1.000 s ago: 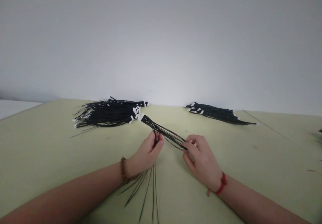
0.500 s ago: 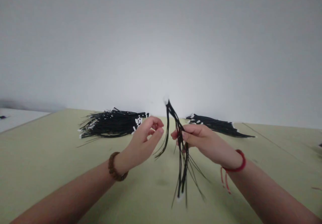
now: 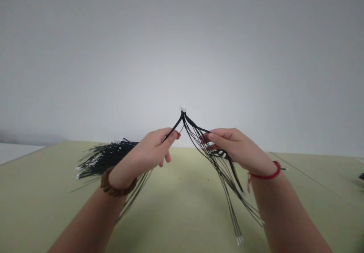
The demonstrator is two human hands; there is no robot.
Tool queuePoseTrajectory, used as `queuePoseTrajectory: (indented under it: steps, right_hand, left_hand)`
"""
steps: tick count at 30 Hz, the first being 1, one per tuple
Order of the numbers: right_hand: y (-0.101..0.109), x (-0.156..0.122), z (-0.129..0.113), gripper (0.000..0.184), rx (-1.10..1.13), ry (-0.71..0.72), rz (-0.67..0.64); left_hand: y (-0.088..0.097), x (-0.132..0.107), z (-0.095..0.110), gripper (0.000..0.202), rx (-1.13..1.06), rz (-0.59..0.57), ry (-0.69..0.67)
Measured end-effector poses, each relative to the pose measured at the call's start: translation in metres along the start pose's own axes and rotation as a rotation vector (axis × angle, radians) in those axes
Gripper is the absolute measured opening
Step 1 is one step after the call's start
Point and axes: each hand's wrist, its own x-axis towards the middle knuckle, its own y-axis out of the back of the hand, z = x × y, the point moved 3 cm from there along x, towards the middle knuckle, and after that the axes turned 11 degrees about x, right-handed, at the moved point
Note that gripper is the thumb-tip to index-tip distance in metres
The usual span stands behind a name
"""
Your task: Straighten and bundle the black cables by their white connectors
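Note:
Both hands are raised above a pale green table (image 3: 182, 207). They hold a bunch of thin black wires (image 3: 196, 131) joined at a small white connector (image 3: 182, 110) at the top. My left hand (image 3: 145, 154), with a brown bead bracelet, is closed on part of the wires, which trail down under its wrist. My right hand (image 3: 233, 148), with a red string at the wrist, is closed on the other part; those strands hang down to the right with pale tips near the table.
A large pile of black wires with white ends (image 3: 102, 158) lies on the table behind my left hand. A plain grey wall fills the upper half. A dark object (image 3: 361, 176) sits at the far right edge.
The bunch hung from my right hand alone half a second ago. Now my left hand has taken part of the wires and the two hands have spread them apart into an inverted V.

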Motion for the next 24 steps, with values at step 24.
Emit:
queuePoseTrajectory:
  steps: [24]
  right_hand:
    - [-0.026,-0.006,-0.013,0.026,-0.064,0.106,-0.069]
  left_hand:
    - [-0.019,-0.022,0.026,0.034,0.303,-0.110,-0.087]
